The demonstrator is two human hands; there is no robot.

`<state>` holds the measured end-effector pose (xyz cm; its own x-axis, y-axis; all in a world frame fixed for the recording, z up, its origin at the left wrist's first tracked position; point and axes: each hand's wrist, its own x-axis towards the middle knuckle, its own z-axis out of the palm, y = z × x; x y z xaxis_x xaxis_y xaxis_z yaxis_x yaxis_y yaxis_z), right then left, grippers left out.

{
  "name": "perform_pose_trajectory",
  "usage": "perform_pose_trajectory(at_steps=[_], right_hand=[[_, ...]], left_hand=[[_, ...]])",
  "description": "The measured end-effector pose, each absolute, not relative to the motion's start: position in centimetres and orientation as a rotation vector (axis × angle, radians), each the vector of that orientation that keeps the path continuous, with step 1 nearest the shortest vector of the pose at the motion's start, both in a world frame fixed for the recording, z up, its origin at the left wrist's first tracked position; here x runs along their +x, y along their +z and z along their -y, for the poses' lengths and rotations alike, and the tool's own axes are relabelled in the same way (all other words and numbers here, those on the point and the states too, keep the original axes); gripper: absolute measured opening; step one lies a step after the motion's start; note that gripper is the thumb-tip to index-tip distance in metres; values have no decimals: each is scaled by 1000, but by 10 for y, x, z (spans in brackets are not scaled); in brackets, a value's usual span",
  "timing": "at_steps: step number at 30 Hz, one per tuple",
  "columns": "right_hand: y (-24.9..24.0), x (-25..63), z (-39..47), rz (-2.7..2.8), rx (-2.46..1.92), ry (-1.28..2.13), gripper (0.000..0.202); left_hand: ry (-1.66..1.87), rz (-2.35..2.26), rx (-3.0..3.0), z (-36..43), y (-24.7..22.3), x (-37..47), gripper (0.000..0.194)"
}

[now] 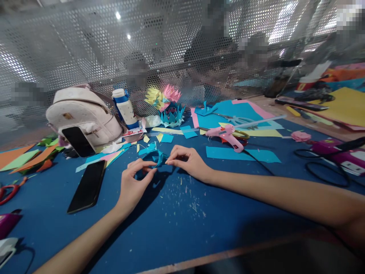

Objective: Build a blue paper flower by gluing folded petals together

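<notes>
A small folded ring of blue paper (156,155) is held up over the blue table, between my two hands. My left hand (136,177) pinches its near left side between thumb and fingers. With thumb and fingertips together, my right hand (186,161) grips its right edge. Behind them stand paper flowers: a yellow one (155,99), a pink one (172,94) and a dark blue one (171,115). To the right of my hands lies a pink glue gun (225,136), beside a blue paper strip (242,154).
On the left are a phone (87,186), another phone propped up (78,141), a pale backpack (85,110) and a bottle (125,108). Blue-handled scissors (242,121) rest on paper sheets. A purple power strip (339,152) with black cables sits right. Tiny scraps (194,205) litter the table.
</notes>
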<state>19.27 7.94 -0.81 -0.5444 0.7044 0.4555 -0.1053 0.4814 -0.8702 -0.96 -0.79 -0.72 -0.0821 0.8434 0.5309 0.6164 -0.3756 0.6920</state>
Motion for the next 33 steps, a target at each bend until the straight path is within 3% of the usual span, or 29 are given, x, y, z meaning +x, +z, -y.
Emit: perform_pose_trajectory(at_steps=[8, 18, 33], right_hand=[[-8, 193, -79, 1836, -481, 1098, 7], [-8, 192, -78, 1848, -525, 1076, 22], [-3, 194, -76, 1883, -530, 1041, 11]], left_hand=[[1411, -1578, 1987, 7, -8, -8, 8], [1401, -1561, 2019, 7, -7, -8, 7], [1400, -1579, 2011, 8, -6, -7, 8]])
